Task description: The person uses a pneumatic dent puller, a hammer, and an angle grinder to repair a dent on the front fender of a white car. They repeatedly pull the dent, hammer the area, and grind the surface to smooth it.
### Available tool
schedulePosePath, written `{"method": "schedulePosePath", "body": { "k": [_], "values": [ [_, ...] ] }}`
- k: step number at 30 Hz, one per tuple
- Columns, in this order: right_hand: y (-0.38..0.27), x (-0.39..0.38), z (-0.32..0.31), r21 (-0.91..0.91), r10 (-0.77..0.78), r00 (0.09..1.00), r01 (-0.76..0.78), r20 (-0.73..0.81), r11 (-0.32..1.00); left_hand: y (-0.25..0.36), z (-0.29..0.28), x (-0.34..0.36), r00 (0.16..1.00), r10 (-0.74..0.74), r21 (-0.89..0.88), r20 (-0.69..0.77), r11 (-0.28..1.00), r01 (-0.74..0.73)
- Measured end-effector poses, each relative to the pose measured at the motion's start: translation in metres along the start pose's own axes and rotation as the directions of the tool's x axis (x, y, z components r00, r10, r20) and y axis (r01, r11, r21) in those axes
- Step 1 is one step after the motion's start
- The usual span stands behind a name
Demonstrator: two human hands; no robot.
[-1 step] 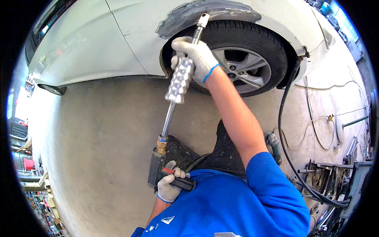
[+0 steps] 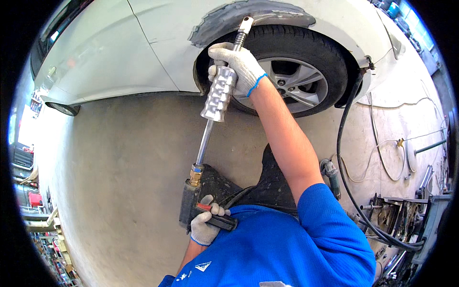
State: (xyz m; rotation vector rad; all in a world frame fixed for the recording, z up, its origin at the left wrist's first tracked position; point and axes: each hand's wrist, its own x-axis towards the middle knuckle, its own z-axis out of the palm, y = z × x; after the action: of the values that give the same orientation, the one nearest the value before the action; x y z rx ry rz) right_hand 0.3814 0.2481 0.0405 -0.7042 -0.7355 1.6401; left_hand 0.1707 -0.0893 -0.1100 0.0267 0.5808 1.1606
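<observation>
Near the frame's top centre, the gloved right hand (image 2: 239, 69) is gripping the ribbed metal slide weight (image 2: 219, 95) on its rod (image 2: 204, 142); lower centre, the gloved left hand (image 2: 205, 225) is clutching the black handle (image 2: 191, 205). The tip is touching the white car's sanded wheel arch (image 2: 248, 14).

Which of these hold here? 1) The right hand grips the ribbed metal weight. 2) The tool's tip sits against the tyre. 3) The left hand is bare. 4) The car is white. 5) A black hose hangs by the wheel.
1) True: the right hand grips the weight on the rod.
2) False: the tip meets the grey sanded arch, above the tyre.
3) False: the left hand wears a white glove and holds the tool's black handle.
4) True: the car is white.
5) True: the hose hangs beside the wheel.
</observation>
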Motion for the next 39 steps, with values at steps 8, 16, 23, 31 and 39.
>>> {"method": "schedulePosePath", "body": {
  "k": [8,16,23,31,39],
  "values": [
    [0.066,-0.063,0.01,-0.143,0.032,0.993,-0.016,0.113,0.99,-0.001,0.003,-0.001,0.996,-0.031,-0.01,-0.083,0.999,0.03],
    [-0.045,0.045,0.005,0.167,-0.187,0.959,0.224,-0.214,0.96,0.001,-0.003,-0.001,1.0,0.003,-0.002,-0.026,1.0,-0.003],
    [-0.014,0.06,-0.047,0.764,-0.275,0.774,-0.375,0.57,0.526,-0.009,0.002,-0.007,0.997,0.009,0.0,-0.075,1.0,-0.009],
    [-0.031,0.047,-0.032,0.49,-0.181,0.979,0.116,0.088,0.864,-0.001,0.004,-0.006,0.999,-0.005,-0.025,-0.038,1.0,0.004],
    [-0.044,0.047,-0.021,0.443,-0.198,0.978,0.148,0.07,0.884,-0.004,0.01,0.001,0.999,0.012,-0.005,0.042,1.0,-0.011]
  ]
}}
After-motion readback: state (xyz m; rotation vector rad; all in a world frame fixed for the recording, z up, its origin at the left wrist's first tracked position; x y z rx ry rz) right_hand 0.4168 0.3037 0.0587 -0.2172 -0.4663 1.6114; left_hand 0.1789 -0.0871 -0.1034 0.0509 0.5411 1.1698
